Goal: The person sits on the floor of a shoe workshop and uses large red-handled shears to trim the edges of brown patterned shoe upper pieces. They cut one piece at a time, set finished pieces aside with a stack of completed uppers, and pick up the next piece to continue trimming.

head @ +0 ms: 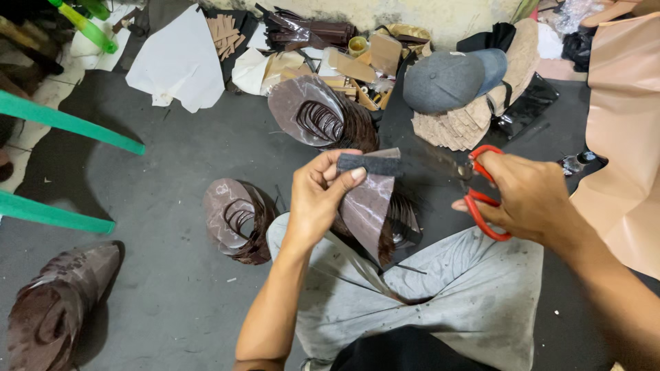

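The left hand (317, 196) pinches a thin brown marbled leather-like cut piece (368, 206) together with a small dark grey felt strip (370, 163), thumb over the strip and fingers curled behind, clamped tight on both. The piece hangs in front of the person's lap, above the grey trousers (440, 288). The right hand (529, 199) grips red-handled scissors (481, 196), fingers closed through the loops; the blades point toward the held piece and sit just beside its upper edge (whether the blades are parted is hard to tell). On the grey concrete floor (172, 275) lie fanned stacks of similar brown cut pieces: one (237, 220) left of the knee, one (320, 117) farther ahead, another (58, 306) at bottom left. A grey cap (450, 79) rests on tan cardboard shapes (457, 127) beyond the scissors.
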